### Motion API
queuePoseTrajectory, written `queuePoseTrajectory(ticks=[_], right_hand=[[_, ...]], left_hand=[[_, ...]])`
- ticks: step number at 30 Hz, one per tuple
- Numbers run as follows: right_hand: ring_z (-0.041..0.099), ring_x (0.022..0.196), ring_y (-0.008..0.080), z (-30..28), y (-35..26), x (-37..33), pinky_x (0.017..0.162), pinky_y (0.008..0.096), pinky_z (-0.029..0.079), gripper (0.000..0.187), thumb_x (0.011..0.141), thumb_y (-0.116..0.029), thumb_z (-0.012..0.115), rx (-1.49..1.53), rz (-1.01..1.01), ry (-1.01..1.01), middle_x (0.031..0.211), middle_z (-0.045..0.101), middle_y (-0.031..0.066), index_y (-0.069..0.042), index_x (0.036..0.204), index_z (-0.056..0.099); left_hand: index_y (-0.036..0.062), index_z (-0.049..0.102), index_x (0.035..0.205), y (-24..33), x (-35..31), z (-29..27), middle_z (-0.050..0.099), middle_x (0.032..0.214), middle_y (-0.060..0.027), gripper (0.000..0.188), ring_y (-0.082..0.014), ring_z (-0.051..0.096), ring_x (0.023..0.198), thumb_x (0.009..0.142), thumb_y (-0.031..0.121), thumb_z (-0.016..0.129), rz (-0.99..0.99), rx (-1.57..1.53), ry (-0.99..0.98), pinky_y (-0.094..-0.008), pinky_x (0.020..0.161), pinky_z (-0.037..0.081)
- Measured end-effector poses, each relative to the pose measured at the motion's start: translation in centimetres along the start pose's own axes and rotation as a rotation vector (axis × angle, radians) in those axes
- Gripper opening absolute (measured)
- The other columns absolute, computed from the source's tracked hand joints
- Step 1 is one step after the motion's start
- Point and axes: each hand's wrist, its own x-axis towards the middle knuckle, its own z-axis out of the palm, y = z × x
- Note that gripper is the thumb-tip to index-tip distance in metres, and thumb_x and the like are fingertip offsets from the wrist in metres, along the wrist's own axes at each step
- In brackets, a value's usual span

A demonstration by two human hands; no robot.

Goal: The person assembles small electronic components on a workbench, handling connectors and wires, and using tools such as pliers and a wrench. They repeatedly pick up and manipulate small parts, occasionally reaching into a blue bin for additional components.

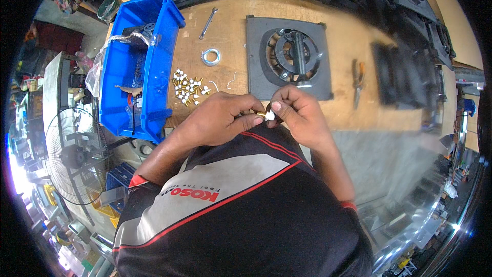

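Small brass and white piece point(267, 115) sits pinched between both hands, just in front of the grey square fan plate point(288, 57) on the wooden table point(343, 41). Left hand point(218, 119) has its fingers closed on the brass end. Right hand point(300, 113) has its thumb and fingers closed on the white end. The two hands touch each other at the piece.

To the left of the grey plate lies a little pile of the same brass and white pieces point(189, 91). A white ring point(210, 57) lies near the plate's left edge, and a silver wrench point(208, 22) lies just past the ring. A blue bin point(134, 66) stands further left, well apart from the plate. Pliers point(357, 82) lie to the right of the plate. A black box point(405, 74) sits further right, past the pliers.
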Motion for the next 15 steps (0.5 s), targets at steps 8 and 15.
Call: queuePoseTrajectory(ticks=[8,15], right_hand=[[0.063,0.073,0.0106,-0.1,-0.2,0.0,0.065,0.0254,0.052,0.015,0.100,-0.012,0.058,-0.054,-0.008,0.002,0.085,0.062,0.0044,0.002,0.104,0.058],[0.062,0.077,0.0100,-1.4,-1.3,-0.1,0.068,0.0255,0.051,0.031,0.094,-0.017,0.067,-0.190,-0.044,-0.113,0.091,0.068,0.0076,0.005,0.116,0.062]], left_hand=[[0.0018,0.066,0.104,-0.1,-0.2,-0.2,0.071,0.089,-0.0163,0.026,-0.0314,0.071,0.082,0.092,0.025,0.067,0.022,0.033,-0.008,-0.0381,0.071,0.054],[0.0061,0.064,0.104,-0.6,-0.5,-0.1,0.070,0.088,-0.0180,0.023,-0.0383,0.068,0.085,0.093,0.026,0.064,-0.005,0.029,0.019,-0.0452,0.072,0.052]])
